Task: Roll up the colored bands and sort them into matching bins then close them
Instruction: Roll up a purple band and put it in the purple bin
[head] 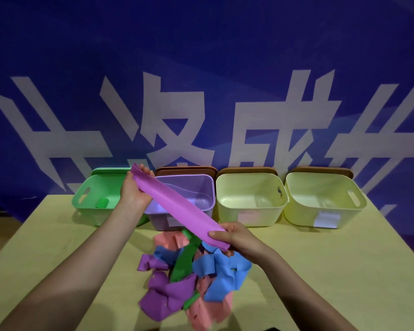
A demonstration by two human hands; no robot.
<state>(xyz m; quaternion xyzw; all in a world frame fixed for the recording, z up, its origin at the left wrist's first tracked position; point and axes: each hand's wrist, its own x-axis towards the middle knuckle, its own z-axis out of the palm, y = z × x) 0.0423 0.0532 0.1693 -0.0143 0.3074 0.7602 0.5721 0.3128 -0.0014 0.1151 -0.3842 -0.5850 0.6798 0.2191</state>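
Backdrop behind the table (320, 271): blue banner (201, 56) with big white Chinese characters, cropped; one reads 成, the others I can't make out whole. White labels (326, 219) on the bin fronts, too blurred to read.

I hold the purple band (177, 206) stretched flat between both hands, slanting from upper left to lower right, above the purple bin (209, 187). My left hand (136, 187) grips its far end, fingers curled over the edge. My right hand (232, 237) pinches the near end, thumb on top, fingers underneath.

Pile of loose bands (189, 275) on the table just below my right hand: pink, blue, green, purple, tangled.

Four open bins in a row at the back: green bin (91, 189) with one rolled green band (102, 203) inside, purple, then two pale yellow bins (250, 201). Lids (246, 170) stand behind them.
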